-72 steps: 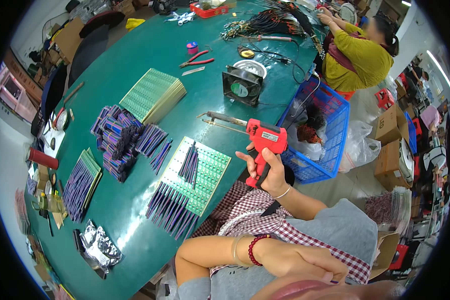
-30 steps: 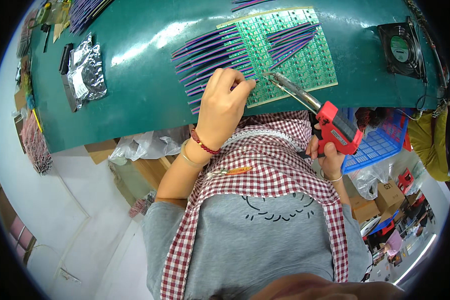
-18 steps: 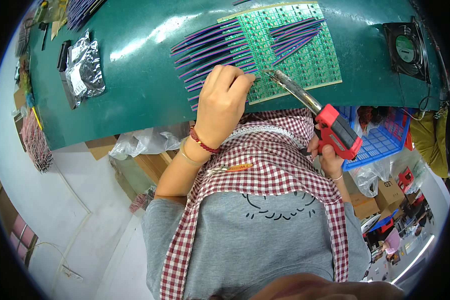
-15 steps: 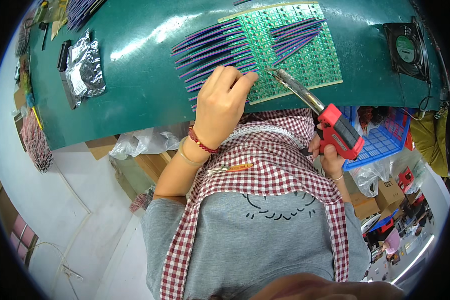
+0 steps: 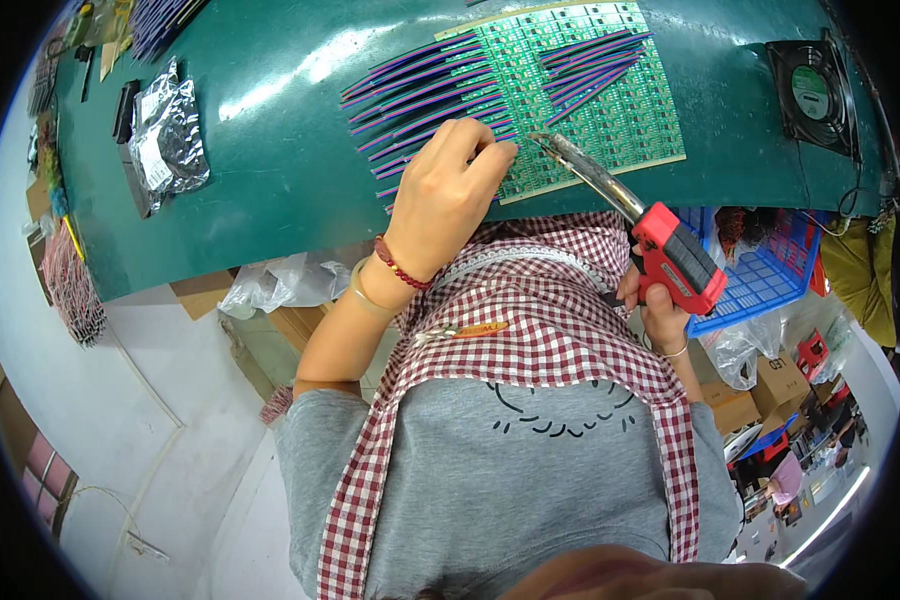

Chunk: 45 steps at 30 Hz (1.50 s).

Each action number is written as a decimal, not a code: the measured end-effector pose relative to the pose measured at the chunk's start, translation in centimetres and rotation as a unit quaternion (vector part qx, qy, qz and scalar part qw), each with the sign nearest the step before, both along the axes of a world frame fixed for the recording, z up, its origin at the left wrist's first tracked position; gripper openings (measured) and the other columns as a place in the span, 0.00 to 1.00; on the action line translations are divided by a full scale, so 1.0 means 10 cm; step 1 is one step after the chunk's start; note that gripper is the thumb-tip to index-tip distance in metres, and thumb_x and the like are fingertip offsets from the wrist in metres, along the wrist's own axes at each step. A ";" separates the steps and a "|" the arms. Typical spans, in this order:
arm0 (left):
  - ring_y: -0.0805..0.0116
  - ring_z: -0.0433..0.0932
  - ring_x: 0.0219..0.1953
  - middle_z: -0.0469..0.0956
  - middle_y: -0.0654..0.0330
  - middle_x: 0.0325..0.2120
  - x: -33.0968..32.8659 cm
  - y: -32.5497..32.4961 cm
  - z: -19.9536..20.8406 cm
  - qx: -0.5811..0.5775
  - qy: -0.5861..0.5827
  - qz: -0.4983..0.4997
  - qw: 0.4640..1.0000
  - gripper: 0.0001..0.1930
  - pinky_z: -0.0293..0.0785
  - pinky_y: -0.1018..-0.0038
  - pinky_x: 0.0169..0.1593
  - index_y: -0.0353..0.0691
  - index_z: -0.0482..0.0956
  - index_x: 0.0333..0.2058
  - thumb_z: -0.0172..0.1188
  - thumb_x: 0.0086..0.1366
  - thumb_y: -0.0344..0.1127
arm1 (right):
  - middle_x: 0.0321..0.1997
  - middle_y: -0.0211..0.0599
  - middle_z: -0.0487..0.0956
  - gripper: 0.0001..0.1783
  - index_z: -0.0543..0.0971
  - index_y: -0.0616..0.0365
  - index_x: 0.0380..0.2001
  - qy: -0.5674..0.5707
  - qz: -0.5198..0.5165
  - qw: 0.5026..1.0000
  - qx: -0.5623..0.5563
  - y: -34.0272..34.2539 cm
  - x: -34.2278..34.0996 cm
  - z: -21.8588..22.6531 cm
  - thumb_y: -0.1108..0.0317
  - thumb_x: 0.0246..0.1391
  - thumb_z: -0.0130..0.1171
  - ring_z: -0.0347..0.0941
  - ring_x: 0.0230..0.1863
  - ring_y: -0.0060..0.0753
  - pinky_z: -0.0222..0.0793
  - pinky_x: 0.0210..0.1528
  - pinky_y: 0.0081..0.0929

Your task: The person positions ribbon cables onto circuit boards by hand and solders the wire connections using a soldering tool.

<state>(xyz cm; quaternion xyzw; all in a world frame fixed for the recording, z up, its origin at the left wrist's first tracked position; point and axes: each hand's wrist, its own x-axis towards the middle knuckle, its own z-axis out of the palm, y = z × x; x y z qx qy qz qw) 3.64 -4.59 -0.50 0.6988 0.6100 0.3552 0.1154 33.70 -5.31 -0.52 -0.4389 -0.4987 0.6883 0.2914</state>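
A green circuit board panel lies on the table, bearing rows of small parts. Multicoloured ribbon wires run off its left side, and a loose bunch of similar wires rests across its upper middle. My left hand is closed in a pinch at the panel's left edge, over the lower wires; its fingertips hide whatever is between them. My right hand grips a red-and-black soldering gun from below. The gun's metal tip points up and left, over the panel, just right of my left fingers.
On the green table a silver foil bag lies at the left, and a black fan stands at the right. Below the table's right edge is a blue plastic basket. More wires lie at the far left.
My left hand has shifted slightly up, staying pinched at the panel's edge. The soldering gun has moved only a little, its tip still over the panel.
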 end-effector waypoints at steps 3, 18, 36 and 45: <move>0.61 0.74 0.29 0.72 0.58 0.27 0.01 0.00 0.01 -0.013 0.007 0.004 1.000 0.09 0.72 0.69 0.32 0.36 0.80 0.32 0.66 0.50 0.22 | 0.22 0.38 0.73 0.39 0.68 0.68 0.55 -0.010 0.013 1.000 0.006 0.01 0.00 0.01 0.43 0.56 0.59 0.66 0.18 0.25 0.64 0.22 0.23; 0.61 0.73 0.29 0.72 0.58 0.27 -0.01 -0.01 0.02 -0.022 0.001 -0.001 1.000 0.10 0.71 0.69 0.31 0.37 0.80 0.33 0.65 0.50 0.21 | 0.27 0.33 0.77 0.17 0.78 0.63 0.35 -0.070 0.065 0.991 0.097 0.04 0.05 0.02 0.58 0.56 0.61 0.72 0.26 0.24 0.68 0.30 0.23; 0.61 0.74 0.28 0.71 0.57 0.27 0.00 0.00 0.02 -0.018 -0.002 0.003 1.000 0.10 0.71 0.69 0.30 0.37 0.79 0.33 0.65 0.50 0.21 | 0.25 0.33 0.78 0.14 0.81 0.60 0.31 -0.092 0.040 0.989 0.105 -0.02 0.10 -0.09 0.59 0.51 0.64 0.75 0.27 0.30 0.69 0.28 0.26; 0.62 0.74 0.27 0.71 0.58 0.26 0.01 -0.01 0.02 -0.019 0.004 0.008 1.000 0.10 0.71 0.69 0.29 0.37 0.80 0.33 0.66 0.51 0.22 | 0.29 0.38 0.78 0.17 0.79 0.64 0.34 -0.088 0.037 0.993 0.075 -0.02 0.18 0.00 0.59 0.52 0.63 0.73 0.25 0.28 0.69 0.28 0.26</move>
